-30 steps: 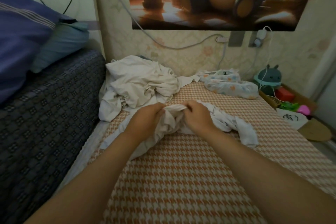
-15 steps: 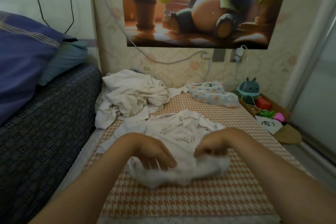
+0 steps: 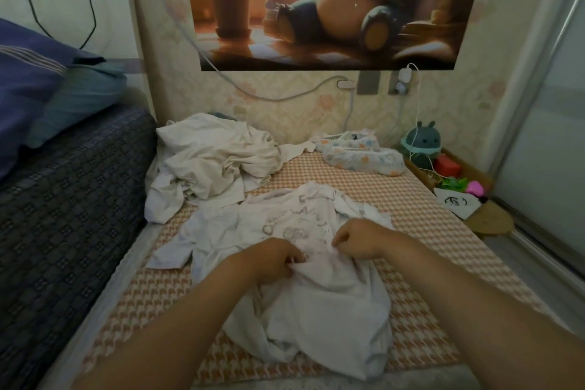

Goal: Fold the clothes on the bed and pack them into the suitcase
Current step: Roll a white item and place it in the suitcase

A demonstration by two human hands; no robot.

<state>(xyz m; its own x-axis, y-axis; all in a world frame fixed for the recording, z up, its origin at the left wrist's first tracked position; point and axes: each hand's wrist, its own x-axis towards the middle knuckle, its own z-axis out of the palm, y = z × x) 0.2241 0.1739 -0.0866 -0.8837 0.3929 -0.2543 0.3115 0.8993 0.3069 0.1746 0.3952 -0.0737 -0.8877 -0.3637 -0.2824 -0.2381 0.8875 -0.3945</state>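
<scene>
A white long-sleeved garment (image 3: 285, 225) with a faint grey print lies spread on the orange houndstooth bed (image 3: 421, 209), its lower part bunched toward me. My left hand (image 3: 275, 258) pinches a fold of its cloth near the middle. My right hand (image 3: 361, 239) pinches the cloth just to the right, fingers curled. A crumpled pile of cream clothes (image 3: 212, 161) lies behind at the left. A small spotted garment (image 3: 361, 153) lies at the back right by the wall. No suitcase is in view.
A dark patterned bed (image 3: 63, 199) with blue pillows (image 3: 38, 79) borders the left side. Toys and a teal plush (image 3: 422, 144) sit in a tray at the right edge. Cables hang along the wall. A sliding door (image 3: 550, 136) stands at the right.
Both hands drew the white garment away from the pile toward me, spreading it over the bed, then moved up to pinch its middle. The camera tilted upward.
</scene>
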